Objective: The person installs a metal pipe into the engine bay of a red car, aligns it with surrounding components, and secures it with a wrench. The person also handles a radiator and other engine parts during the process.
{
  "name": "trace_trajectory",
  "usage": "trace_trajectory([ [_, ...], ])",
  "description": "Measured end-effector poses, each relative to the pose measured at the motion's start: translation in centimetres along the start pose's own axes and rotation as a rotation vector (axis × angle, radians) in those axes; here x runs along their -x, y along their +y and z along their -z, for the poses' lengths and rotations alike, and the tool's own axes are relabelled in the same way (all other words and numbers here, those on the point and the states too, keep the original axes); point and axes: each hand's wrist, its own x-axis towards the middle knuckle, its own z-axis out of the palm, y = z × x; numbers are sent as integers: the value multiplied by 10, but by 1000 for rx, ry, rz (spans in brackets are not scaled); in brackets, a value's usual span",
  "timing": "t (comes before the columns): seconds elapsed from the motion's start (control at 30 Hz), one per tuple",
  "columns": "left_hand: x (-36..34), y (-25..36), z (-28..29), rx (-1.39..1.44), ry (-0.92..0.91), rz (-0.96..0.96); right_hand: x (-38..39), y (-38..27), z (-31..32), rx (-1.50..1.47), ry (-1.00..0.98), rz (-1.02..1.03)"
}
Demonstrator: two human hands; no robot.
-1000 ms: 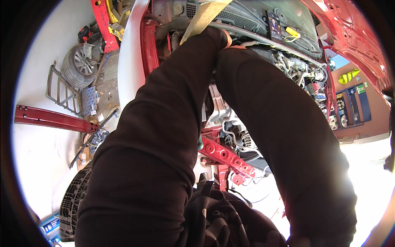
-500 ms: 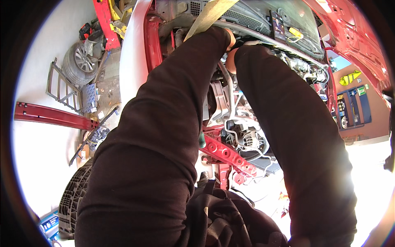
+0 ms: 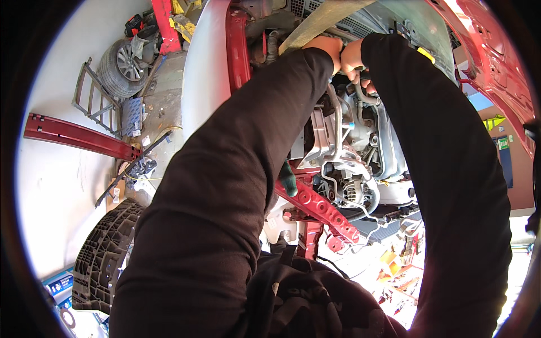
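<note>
Deep in the red car's engine bay, the left hand and right hand are held touching, apparently clamped on a hose just beneath them, its grip partly hidden.

Sunlit concrete floor; wheel lying nearby.

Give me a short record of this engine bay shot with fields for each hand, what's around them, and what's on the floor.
Left hand: raised beside the tan strap, grip unclear
Right hand: fingers curled at a hose
Below hands: engine, red crossbar
Floor, left: wheel, red beam, black grille
</note>
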Motion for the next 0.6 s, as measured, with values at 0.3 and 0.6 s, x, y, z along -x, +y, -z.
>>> trace_trajectory([
  [0.3,14,10,12,-363,-199,-53,-61,12,16,294,-134,147],
  [0.6,-8,3,-9,-459,-257,1,-175,24,32,1388,-385,910],
])
